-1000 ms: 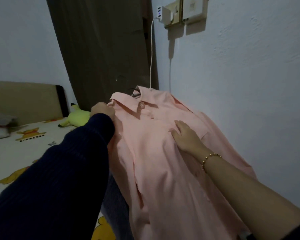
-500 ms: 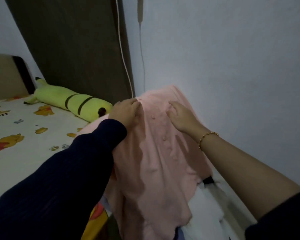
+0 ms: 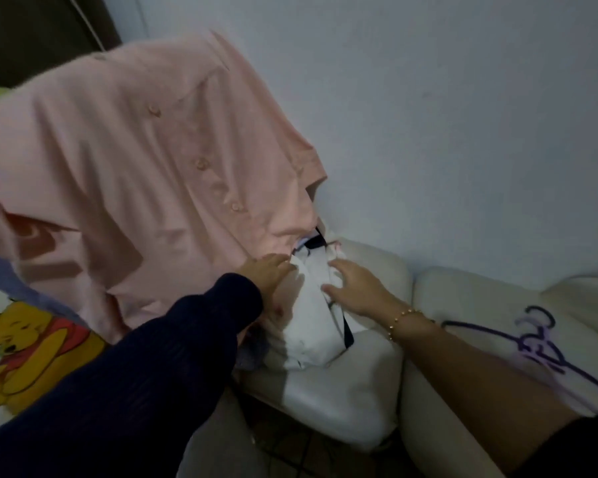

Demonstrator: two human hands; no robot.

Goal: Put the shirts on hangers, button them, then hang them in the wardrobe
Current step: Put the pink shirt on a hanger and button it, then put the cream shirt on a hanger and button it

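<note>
A pink buttoned shirt (image 3: 145, 160) lies spread over the bed's edge, its button row running down the middle. Below its hem sits a crumpled white garment with a dark stripe (image 3: 311, 319) on a cream cushion (image 3: 346, 401). My left hand (image 3: 265, 272), in a dark navy sleeve, rests with fingers extended at the pink hem, touching the white garment. My right hand (image 3: 354, 288), with a bead bracelet, lies with spread fingers on the white garment. Purple hangers (image 3: 539, 339) lie on the cushion to the right.
A bedsheet with a yellow bear print (image 3: 25, 346) covers the bed at the left. A grey-white wall (image 3: 463, 132) stands right behind the cushions. A dark wardrobe panel (image 3: 32, 32) shows at the top left. Tiled floor (image 3: 290, 450) lies below.
My view has swung down and right. Both hands slid from the pink shirt's upper button row down to its hem and onto the white garment.
</note>
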